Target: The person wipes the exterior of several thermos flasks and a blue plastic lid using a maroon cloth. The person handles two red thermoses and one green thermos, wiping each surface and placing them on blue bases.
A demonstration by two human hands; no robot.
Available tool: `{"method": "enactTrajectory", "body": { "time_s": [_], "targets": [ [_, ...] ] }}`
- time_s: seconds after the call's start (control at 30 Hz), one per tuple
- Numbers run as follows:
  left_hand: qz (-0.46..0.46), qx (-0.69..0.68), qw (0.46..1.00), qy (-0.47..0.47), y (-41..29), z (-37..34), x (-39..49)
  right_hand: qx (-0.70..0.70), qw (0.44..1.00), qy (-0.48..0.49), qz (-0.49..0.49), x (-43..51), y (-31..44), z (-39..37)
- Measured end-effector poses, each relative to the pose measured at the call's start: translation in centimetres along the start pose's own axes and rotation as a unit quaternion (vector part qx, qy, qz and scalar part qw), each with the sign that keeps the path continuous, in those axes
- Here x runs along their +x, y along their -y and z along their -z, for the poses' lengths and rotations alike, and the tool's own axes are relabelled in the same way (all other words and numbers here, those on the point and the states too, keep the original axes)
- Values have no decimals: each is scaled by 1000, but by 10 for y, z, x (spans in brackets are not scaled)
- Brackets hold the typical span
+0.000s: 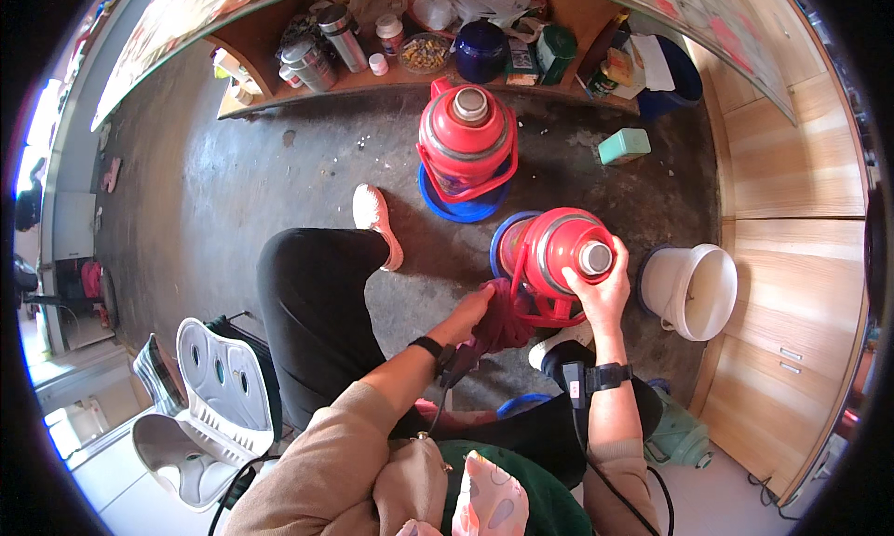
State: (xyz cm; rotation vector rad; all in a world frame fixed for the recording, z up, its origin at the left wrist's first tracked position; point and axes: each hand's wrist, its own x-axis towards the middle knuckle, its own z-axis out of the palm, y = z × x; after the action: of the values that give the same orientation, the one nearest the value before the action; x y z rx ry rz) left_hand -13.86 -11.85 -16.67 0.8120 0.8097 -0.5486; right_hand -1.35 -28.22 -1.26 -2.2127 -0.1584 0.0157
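Observation:
A red thermos flask point(548, 246) with a metal cap leans toward me on a blue base. My right hand point(602, 284) grips its top beside the cap. In my left hand point(480, 309) is a dark red cloth point(506, 321), held against the flask's lower side near its red handle. Farther off, a second red thermos flask point(466, 134) stands upright on a blue plastic base point(463, 211), its carrying handle folded down toward me.
A white plastic bucket point(688, 291) stands to the right beside wooden cabinets point(796, 180). One mint-green container point(624, 147) rests on the dark floor. Ahead, a low wooden shelf point(279, 99) under a glass top holds steel flasks, jars and a dark blue pot point(482, 50). A grey-white seat point(223, 389) is at left.

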Motion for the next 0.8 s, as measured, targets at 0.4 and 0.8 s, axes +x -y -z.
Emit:
{"method": "enactTrajectory", "body": {
  "time_s": [0.4,0.8],
  "targets": [
    [-248,101,954,-135,-57,-9,-34,56,974,220,14,9,-5,42],
    [-413,530,739,44,-129,-105,10,-22,990,131,47,5,11,28]
  ]
}}
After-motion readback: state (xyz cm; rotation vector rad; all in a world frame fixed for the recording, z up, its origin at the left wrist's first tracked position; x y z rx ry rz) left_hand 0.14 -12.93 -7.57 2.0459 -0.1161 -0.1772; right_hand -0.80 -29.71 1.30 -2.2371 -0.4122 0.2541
